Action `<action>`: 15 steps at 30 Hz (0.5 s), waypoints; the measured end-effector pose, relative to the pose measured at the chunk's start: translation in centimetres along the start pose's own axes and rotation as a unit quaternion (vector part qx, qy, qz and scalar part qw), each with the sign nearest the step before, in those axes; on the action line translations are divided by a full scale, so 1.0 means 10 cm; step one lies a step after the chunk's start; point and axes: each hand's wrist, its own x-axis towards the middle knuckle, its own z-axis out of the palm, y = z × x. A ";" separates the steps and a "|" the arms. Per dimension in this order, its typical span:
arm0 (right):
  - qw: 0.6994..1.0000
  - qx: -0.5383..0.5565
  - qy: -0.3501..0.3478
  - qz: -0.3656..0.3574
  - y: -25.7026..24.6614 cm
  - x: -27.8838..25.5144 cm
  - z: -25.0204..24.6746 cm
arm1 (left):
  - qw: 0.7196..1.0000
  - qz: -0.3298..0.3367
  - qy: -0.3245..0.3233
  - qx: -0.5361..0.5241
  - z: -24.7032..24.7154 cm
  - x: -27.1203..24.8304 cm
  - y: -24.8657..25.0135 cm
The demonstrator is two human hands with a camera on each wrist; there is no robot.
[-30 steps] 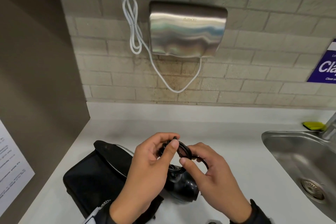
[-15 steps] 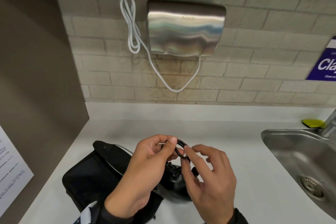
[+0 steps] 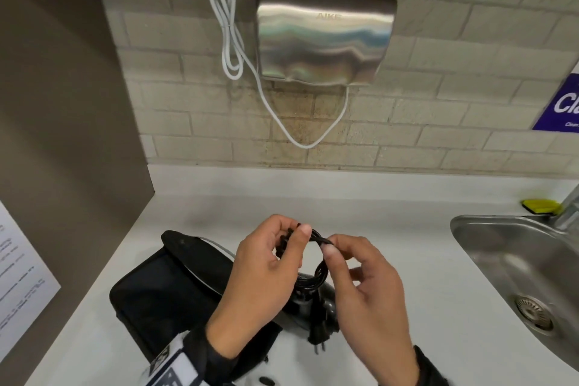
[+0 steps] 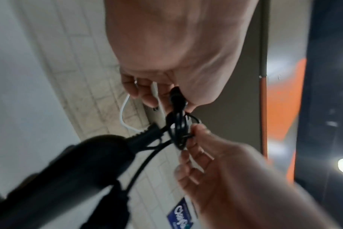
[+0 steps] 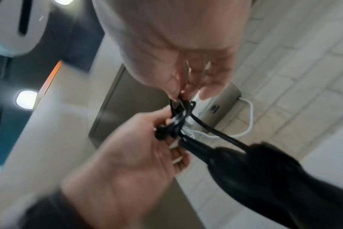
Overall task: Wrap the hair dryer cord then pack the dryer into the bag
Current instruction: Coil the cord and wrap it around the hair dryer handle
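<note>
In the head view a black hair dryer (image 3: 308, 307) hangs just above the white counter (image 3: 391, 213), with its black cord (image 3: 321, 274) gathered in loops above it. My left hand (image 3: 296, 236) pinches the top of the loops between thumb and fingers. Just to its right, my right hand (image 3: 330, 249) pinches the same bundle with thumb and forefinger. The plug (image 3: 318, 338) dangles below the dryer. A black bag (image 3: 166, 291) lies open on the counter under my left forearm. The wrist views show the cord (image 4: 177, 124) (image 5: 179, 119) between both hands and the dryer (image 4: 78, 167) (image 5: 264, 170) hanging below.
A steel sink (image 3: 501, 260) is set into the counter at the right, with a yellow sponge (image 3: 540, 205) behind it. A metal hand dryer (image 3: 322, 34) and its white cable (image 3: 232, 41) hang on the tiled wall. A brown partition (image 3: 62, 103) bounds the left side.
My right hand has shifted its pinch up and right along the cord loops, beside the left thumb. The plug now hangs in view below the dryer. The left hand keeps its hold.
</note>
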 end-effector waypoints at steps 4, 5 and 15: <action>0.977 0.125 -0.111 0.134 -0.16 0.10 -0.21 | 0.996 0.060 0.024 0.058 0.02 0.01 -0.15; 0.972 0.130 -0.128 0.149 -0.18 0.12 -0.25 | 0.995 0.065 0.025 0.073 0.03 0.00 -0.18; 0.948 0.105 -0.271 0.127 -0.19 0.18 -0.55 | 0.981 0.114 0.018 0.155 0.12 -0.07 -0.17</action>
